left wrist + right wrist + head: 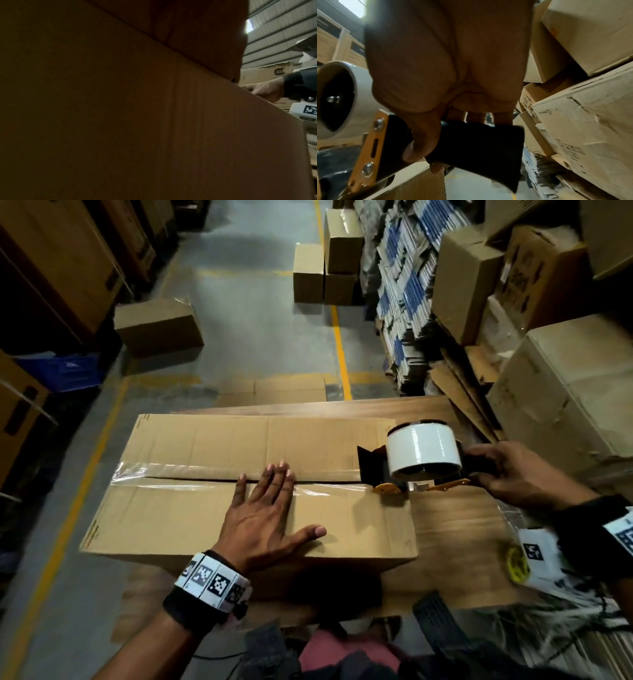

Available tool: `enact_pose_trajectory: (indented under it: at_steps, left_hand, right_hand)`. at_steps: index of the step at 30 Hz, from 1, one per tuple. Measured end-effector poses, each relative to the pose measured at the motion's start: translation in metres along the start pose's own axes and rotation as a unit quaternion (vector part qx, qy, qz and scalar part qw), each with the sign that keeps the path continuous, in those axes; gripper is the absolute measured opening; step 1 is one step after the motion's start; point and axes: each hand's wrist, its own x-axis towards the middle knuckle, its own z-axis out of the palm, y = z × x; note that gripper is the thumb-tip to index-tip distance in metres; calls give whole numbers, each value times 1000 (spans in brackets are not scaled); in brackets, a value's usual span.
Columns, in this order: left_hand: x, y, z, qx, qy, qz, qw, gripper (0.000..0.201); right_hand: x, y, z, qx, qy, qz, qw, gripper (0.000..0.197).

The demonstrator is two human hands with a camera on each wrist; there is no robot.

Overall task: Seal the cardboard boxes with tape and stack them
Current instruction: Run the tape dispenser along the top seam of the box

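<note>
Where flaps meet, glossy tape (pixel 164 472)

Box (pixel 191 508) top left of my flat left hand (pixel 270 508): open. Dispenser (pixel 416 460) stands at its right end. Stacked cartons (pixel 565 405) crowd my right hand (pixel 513 470).

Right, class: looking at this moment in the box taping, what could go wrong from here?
1. The flaps of the cardboard box gape slightly along the seam left of the left hand; the tape there may bond poorly.
2. The tape dispenser in the right hand sits at the box's right end; a poor cut could lift the strip.
3. The box overhangs the table and could tip.
</note>
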Motion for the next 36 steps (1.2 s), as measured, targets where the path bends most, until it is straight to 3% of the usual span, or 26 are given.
enact_pose_trajectory:
  at_steps: [7,13,18,22,29,36]
  left_hand:
    - [1,18,-13,55,-7,-20,998,139]
    - [13,63,0,25,-9,29,999,130]
    - [13,69,-5,20,9,12,1000,125]
    - [22,101,-5,-3,1,51,999,128]
    - [27,121,-3,-17,0,56,998,125]
    - [43,143,0,-34,9,59,998,122]
  right_hand:
    - [15,22,10,-70,-23,-26,997,38]
    - [15,26,16,-16,9,-55,998,51]
    - [14,28,20,16,22,-43,999,45]
    - [13,27,22,40,19,-48,998,41]
    - [18,43,32,54,40,-57,996,16]
    - [26,64,48,102,57,-42,992,14]
